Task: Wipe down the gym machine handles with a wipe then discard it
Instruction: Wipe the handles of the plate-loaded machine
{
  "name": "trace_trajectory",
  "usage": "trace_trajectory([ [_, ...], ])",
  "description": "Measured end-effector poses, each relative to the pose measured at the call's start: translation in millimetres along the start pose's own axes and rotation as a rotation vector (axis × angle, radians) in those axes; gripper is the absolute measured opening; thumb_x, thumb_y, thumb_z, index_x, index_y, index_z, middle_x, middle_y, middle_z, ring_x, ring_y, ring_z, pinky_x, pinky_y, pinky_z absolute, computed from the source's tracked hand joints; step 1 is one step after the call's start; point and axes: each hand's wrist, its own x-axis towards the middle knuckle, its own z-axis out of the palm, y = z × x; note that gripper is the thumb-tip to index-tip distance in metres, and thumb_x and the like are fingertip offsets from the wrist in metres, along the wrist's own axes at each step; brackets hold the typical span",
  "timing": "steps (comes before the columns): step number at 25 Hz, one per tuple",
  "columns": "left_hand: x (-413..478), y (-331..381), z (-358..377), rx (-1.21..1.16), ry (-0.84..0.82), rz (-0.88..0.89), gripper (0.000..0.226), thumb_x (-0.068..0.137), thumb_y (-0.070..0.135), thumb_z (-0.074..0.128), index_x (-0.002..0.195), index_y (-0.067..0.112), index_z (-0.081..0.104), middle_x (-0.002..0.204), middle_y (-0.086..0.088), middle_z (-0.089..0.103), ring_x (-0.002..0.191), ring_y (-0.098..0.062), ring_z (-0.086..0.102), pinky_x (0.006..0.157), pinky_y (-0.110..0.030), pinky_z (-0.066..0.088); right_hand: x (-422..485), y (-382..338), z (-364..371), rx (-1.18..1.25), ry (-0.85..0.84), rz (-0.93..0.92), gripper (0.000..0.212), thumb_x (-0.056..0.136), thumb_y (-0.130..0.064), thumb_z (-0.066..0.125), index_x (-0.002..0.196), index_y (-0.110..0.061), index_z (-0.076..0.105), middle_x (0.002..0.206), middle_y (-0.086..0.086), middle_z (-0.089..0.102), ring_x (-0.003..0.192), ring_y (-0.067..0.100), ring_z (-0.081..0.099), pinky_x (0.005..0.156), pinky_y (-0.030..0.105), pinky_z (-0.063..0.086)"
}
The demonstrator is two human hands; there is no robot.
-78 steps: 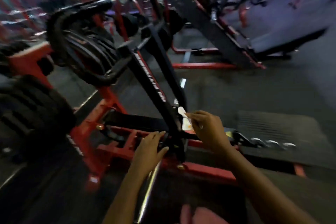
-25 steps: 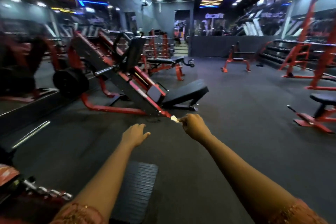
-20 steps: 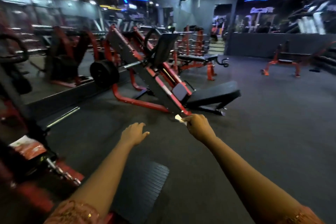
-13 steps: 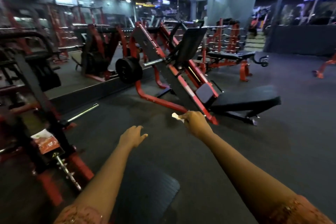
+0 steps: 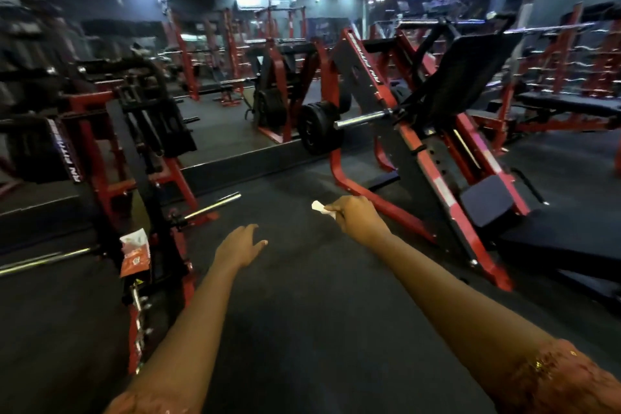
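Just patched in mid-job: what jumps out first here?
Centre frame, the right hand pinches a small white wipe over the dark floor, the left hand open beside it. Behind them to the right slants a red-and-black leg press with a black weight plate. An orange packet sits on the nearer machine at left.

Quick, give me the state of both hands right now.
Left hand: open, fingers relaxed, holding nothing.
Right hand: closed, pinching the white wipe.
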Motion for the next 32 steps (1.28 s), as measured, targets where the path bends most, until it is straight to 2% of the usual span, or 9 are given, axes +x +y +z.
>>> trace_trajectory([
  [6, 105, 17, -5, -0.007, 0.027, -0.238, 0.056, 0.093, 0.04, 0.05, 0.138, 0.011, 0.038, 0.14, -0.013, 0.045, 0.129, -0.026, 0.042, 0.106, -0.034, 0.034, 153, 61, -9, 0.026, -0.053, -0.28, 0.034, 0.089, -0.005, 0.047, 0.117, -0.016, 0.063, 0.107, 0.01, 0.065, 0.094, 0.027, 0.061, 0.082, 0.035, 0.048],
  [11, 183, -3, -33, 0.015, 0.143, -0.381, 0.056, 0.091, 0.038, 0.053, 0.139, 0.013, 0.039, 0.131, -0.016, 0.053, 0.121, -0.031, 0.049, 0.1, -0.037, 0.04, 279, 65, 10, 0.088, -0.088, -0.412, 0.032, 0.091, -0.009, 0.048, 0.118, -0.016, 0.062, 0.111, 0.008, 0.065, 0.097, 0.025, 0.06, 0.082, 0.029, 0.045],
  [14, 240, -28, -47, 0.0, 0.201, -0.441, 0.051, 0.091, 0.036, 0.054, 0.134, 0.01, 0.045, 0.129, -0.016, 0.054, 0.118, -0.032, 0.051, 0.097, -0.037, 0.042, 356, 62, 24, 0.171, -0.074, -0.473, 0.03, 0.091, -0.009, 0.049, 0.116, -0.015, 0.064, 0.111, 0.007, 0.065, 0.095, 0.025, 0.061, 0.082, 0.031, 0.047],
  [20, 360, -93, -94, -0.021, 0.343, -0.594, 0.053, 0.092, 0.037, 0.052, 0.136, 0.009, 0.041, 0.132, -0.018, 0.05, 0.123, -0.032, 0.047, 0.101, -0.039, 0.04, 527, 20, 52, 0.199, -0.083, -0.611, 0.028, 0.089, -0.009, 0.049, 0.111, -0.01, 0.066, 0.108, 0.012, 0.066, 0.099, 0.03, 0.061, 0.086, 0.033, 0.045],
  [22, 392, -118, -109, -0.026, 0.376, -0.636, 0.054, 0.091, 0.038, 0.053, 0.136, 0.01, 0.042, 0.133, -0.018, 0.05, 0.124, -0.032, 0.047, 0.102, -0.04, 0.039, 575, 4, 60, 0.238, -0.086, -0.659, 0.028, 0.091, -0.009, 0.048, 0.114, -0.01, 0.065, 0.112, 0.011, 0.065, 0.101, 0.028, 0.06, 0.087, 0.03, 0.043],
  [25, 433, -153, -129, -0.031, 0.421, -0.709, 0.054, 0.091, 0.037, 0.053, 0.137, 0.01, 0.041, 0.135, -0.018, 0.048, 0.126, -0.033, 0.045, 0.103, -0.039, 0.038, 636, -20, 81, 0.3, -0.101, -0.71, 0.029, 0.091, -0.006, 0.048, 0.116, -0.01, 0.064, 0.116, 0.008, 0.065, 0.103, 0.024, 0.06, 0.08, 0.022, 0.04],
  [29, 481, -210, -147, -0.047, 0.498, -0.77, 0.054, 0.091, 0.038, 0.054, 0.136, 0.01, 0.042, 0.133, -0.018, 0.049, 0.124, -0.034, 0.046, 0.102, -0.04, 0.039, 723, -62, 123, 0.335, -0.176, -0.776, 0.029, 0.092, -0.007, 0.048, 0.115, -0.01, 0.064, 0.113, 0.008, 0.066, 0.093, 0.023, 0.062, 0.069, 0.02, 0.042],
  [32, 524, -259, -157, -0.07, 0.607, -0.837, 0.053, 0.091, 0.037, 0.054, 0.135, 0.011, 0.043, 0.133, -0.016, 0.05, 0.123, -0.033, 0.047, 0.101, -0.041, 0.04, 794, -105, 151, 0.326, -0.193, -0.923, 0.029, 0.092, -0.007, 0.047, 0.116, -0.01, 0.064, 0.116, 0.009, 0.064, 0.097, 0.024, 0.062, 0.082, 0.026, 0.048],
])
